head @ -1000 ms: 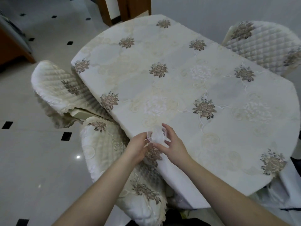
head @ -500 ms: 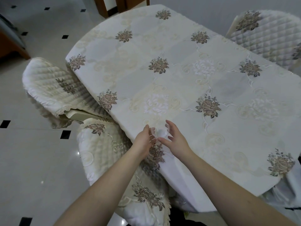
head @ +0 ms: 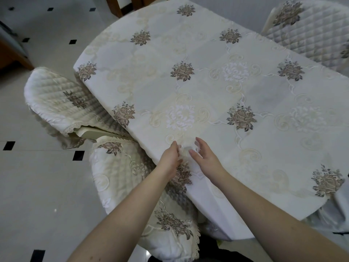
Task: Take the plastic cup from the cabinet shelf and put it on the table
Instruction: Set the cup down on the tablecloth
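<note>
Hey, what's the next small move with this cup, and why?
Probably move the plastic cup a little farther onto the table before letting go: both the left hand and right hand hold it right at the near edge.

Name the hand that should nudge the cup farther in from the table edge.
Right, probably. The right hand lies over the table with fingers beside the plastic cup; the left hand sits at the edge.

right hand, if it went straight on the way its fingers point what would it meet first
The small clear plastic cup, right at the right hand's fingertips; contact unclear. Beyond it, cream floral tablecloth.
</note>
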A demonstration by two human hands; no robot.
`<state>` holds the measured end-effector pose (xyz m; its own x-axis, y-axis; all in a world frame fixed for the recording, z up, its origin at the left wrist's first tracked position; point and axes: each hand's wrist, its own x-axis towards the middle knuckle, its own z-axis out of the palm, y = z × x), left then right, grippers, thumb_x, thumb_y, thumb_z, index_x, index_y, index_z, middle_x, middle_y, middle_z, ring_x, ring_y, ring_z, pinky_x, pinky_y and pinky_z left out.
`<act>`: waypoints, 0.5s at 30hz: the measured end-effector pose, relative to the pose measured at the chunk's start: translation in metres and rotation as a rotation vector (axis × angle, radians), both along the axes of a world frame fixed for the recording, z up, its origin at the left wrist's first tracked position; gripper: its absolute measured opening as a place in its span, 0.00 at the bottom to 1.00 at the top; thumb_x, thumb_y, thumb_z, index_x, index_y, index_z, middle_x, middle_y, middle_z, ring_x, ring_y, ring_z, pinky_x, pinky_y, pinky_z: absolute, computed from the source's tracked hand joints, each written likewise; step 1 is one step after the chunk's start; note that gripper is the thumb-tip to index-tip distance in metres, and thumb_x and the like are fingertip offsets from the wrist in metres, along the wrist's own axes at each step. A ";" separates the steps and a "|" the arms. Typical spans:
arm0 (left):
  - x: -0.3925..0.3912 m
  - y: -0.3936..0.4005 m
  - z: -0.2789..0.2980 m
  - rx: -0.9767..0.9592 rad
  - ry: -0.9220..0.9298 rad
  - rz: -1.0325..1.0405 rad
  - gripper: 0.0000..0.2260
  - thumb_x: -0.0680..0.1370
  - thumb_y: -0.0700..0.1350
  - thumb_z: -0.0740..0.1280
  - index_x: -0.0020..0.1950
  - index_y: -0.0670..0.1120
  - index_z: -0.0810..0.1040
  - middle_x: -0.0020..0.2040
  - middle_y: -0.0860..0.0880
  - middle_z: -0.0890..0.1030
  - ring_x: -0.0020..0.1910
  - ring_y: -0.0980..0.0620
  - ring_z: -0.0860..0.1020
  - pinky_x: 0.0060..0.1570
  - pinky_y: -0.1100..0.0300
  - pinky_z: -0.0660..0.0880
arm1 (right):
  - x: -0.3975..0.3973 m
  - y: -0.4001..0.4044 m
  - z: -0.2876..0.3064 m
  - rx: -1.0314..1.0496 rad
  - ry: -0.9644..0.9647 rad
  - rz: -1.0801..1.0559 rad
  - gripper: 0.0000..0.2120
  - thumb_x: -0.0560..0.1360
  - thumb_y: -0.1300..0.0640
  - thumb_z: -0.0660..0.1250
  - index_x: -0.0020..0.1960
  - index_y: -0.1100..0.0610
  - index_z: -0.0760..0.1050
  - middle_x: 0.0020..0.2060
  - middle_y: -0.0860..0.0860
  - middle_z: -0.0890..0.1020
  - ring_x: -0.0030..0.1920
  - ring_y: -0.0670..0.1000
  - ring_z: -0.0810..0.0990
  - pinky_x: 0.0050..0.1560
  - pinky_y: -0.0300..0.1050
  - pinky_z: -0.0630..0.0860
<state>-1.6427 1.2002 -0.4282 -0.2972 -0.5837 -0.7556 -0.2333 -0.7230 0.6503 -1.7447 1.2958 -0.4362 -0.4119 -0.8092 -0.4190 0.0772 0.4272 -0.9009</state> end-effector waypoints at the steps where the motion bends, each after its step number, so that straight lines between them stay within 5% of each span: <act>1: 0.000 0.001 0.001 -0.006 0.007 -0.004 0.18 0.82 0.53 0.53 0.57 0.43 0.77 0.51 0.47 0.80 0.46 0.52 0.79 0.49 0.58 0.75 | 0.000 0.000 -0.001 0.006 -0.015 -0.026 0.29 0.80 0.48 0.63 0.78 0.51 0.58 0.76 0.48 0.64 0.74 0.48 0.64 0.68 0.41 0.63; 4: 0.000 0.002 0.004 -0.018 0.007 0.019 0.18 0.82 0.52 0.52 0.52 0.44 0.78 0.49 0.47 0.80 0.44 0.52 0.78 0.45 0.58 0.74 | -0.003 -0.001 -0.004 0.027 -0.076 -0.135 0.26 0.82 0.44 0.56 0.77 0.51 0.60 0.76 0.50 0.66 0.72 0.49 0.67 0.72 0.48 0.65; 9: 0.005 0.007 0.002 -0.034 0.012 0.030 0.23 0.83 0.55 0.48 0.62 0.41 0.74 0.58 0.44 0.78 0.56 0.48 0.75 0.57 0.54 0.72 | -0.007 -0.004 -0.008 0.085 -0.382 -0.348 0.29 0.82 0.40 0.47 0.75 0.56 0.64 0.72 0.57 0.70 0.70 0.57 0.71 0.68 0.52 0.69; 15: 0.006 0.013 0.000 -0.009 0.054 0.015 0.23 0.82 0.58 0.47 0.51 0.47 0.77 0.52 0.48 0.80 0.55 0.50 0.77 0.59 0.53 0.72 | -0.002 -0.006 -0.007 0.104 -0.447 -0.372 0.31 0.82 0.39 0.44 0.73 0.57 0.67 0.70 0.59 0.72 0.70 0.57 0.71 0.70 0.53 0.68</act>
